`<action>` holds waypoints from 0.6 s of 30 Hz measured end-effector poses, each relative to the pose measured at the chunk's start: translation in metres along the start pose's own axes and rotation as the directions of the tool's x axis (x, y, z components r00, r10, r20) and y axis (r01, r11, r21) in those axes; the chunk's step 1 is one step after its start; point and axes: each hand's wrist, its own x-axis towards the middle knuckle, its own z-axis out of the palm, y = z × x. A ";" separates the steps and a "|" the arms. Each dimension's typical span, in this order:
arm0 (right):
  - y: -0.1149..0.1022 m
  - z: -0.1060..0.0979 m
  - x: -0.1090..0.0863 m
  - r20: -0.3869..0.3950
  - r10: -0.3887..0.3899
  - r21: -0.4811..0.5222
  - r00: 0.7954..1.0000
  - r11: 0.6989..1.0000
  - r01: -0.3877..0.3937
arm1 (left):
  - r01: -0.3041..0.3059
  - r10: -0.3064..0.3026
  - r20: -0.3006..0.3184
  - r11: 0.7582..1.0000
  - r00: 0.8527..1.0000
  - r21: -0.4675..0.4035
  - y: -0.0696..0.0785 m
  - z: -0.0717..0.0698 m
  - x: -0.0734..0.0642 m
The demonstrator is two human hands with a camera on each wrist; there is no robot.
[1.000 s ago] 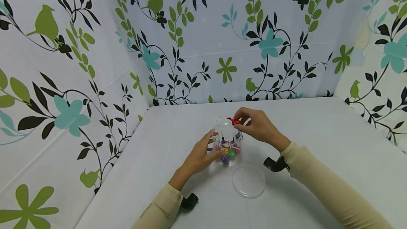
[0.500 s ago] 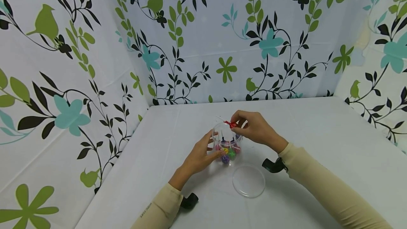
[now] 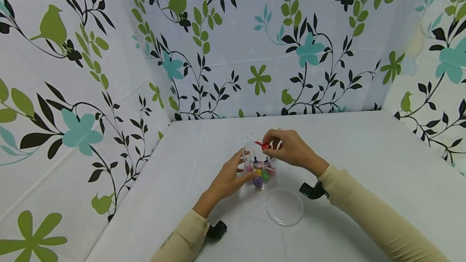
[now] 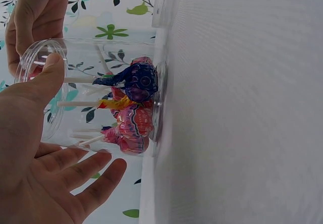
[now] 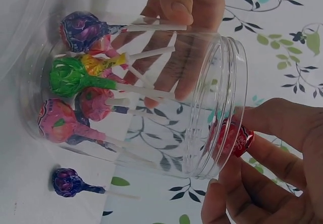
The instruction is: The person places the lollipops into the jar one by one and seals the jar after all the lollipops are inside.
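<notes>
My left hand (image 3: 227, 179) grips a clear plastic jar (image 5: 202, 103) that stands upright on the table, thumb on the near side and fingers round the far side. Several wrapped lollipops sit inside, heads down and sticks up, among them a green lollipop (image 5: 68, 77), a pink lollipop (image 4: 135, 120) and a dark blue lollipop (image 4: 139, 81). At the jar's mouth my right hand (image 3: 293, 148) pinches a red lollipop (image 5: 236, 137) by its wrapped head. Its white stick (image 3: 251, 137) points up and left in the head view.
A round clear lid (image 3: 284, 207) lies on the white table (image 3: 204, 144) in front of the jar. Outside the jar is a loose dark purple lollipop (image 5: 68, 182). A patterned curtain (image 3: 218, 51) stands behind the table and along its sides.
My right hand has moved slightly left and down with the red lollipop, from beside the rim to over the jar's mouth. The left hand and the jar have stayed still.
</notes>
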 end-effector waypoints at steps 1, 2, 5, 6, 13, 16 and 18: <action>0.000 0.000 0.000 0.002 -0.003 0.002 1.000 1.000 0.003 | 0.002 -0.002 0.001 1.000 1.000 0.002 0.000 0.000 0.000; 0.000 0.000 0.000 0.004 -0.008 0.004 1.000 1.000 0.008 | 0.004 -0.004 0.001 1.000 1.000 0.004 0.000 0.000 0.000; -0.001 0.001 0.000 0.016 -0.021 0.008 1.000 1.000 0.021 | 0.010 -0.010 0.004 1.000 1.000 0.006 0.000 0.000 0.000; -0.001 0.001 0.000 0.023 -0.026 0.010 0.999 1.000 0.025 | 0.013 -0.013 0.005 1.000 1.000 0.006 -0.001 0.000 0.000; 0.000 0.003 0.000 0.048 -0.060 0.013 0.997 0.998 0.060 | 0.000 0.000 0.009 1.000 1.000 -0.014 -0.002 0.000 0.000; 0.001 0.001 0.000 0.019 -0.077 0.003 0.997 0.997 0.076 | -0.024 0.024 0.007 0.999 1.000 -0.034 -0.002 0.000 0.000; 0.004 -0.001 0.001 -0.010 -0.081 -0.011 0.997 0.997 0.081 | -0.032 0.032 0.006 0.999 0.999 -0.039 -0.002 0.000 0.000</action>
